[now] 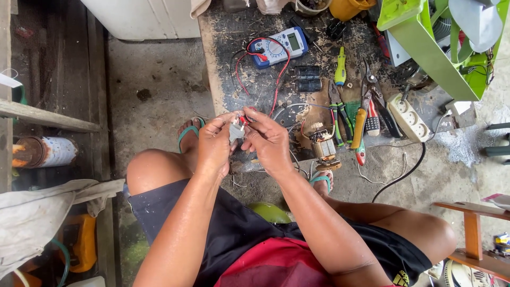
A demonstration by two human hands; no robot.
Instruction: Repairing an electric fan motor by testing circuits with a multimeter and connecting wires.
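Note:
My left hand (pixel 214 142) pinches a small grey plastic part (pixel 235 132) with wires coming out of it. My right hand (pixel 271 139) closes on the same part from the right, fingertips at its red wire end (pixel 244 120). Both hands meet above the front edge of a dark, scratched work board (pixel 228 48). A small motor armature with copper windings (pixel 322 146) lies just right of my right hand. Thin wires trail from the part toward the board.
On the board lie a blue multimeter (pixel 278 47) with red and black leads, two black cylinders (pixel 308 78), a yellow-green screwdriver (pixel 340 68), several pliers (pixel 361 114) and a white power strip (pixel 408 117). A green fan housing (pixel 435 42) stands far right. A rusty can (pixel 45 151) sits left.

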